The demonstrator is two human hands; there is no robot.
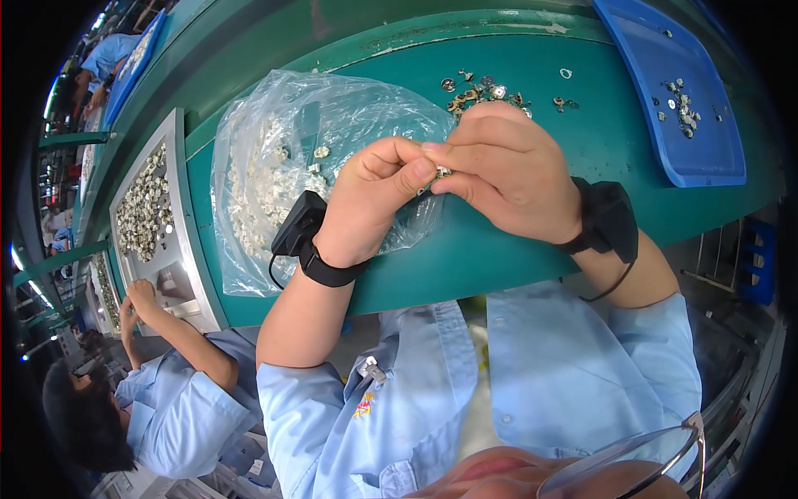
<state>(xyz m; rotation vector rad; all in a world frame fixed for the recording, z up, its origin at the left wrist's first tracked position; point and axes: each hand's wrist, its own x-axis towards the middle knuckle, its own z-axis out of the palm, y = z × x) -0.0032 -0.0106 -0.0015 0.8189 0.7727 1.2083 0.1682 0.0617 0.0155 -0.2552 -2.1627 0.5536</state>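
My left hand [386,179] and my right hand [511,170] meet above the green bench, fingertips pinched together. Between them is a small white and metallic part [442,172], mostly covered by the fingers, so its exact kind cannot be made out. Under and beside my left hand lies a clear plastic bag [332,108] with many small white parts [258,195] inside. Just beyond my right hand is a loose pile of small metal and brownish pieces [490,90]. Each wrist wears a black strap with a box on it.
At the far right lies a blue tray [713,170] with a few small parts. Stray pieces [567,104] and a white ring [566,73] rest on the green bench [615,141]. To the left, a co-worker's hands [137,301] are by a metal-framed tray [193,249] of small parts.
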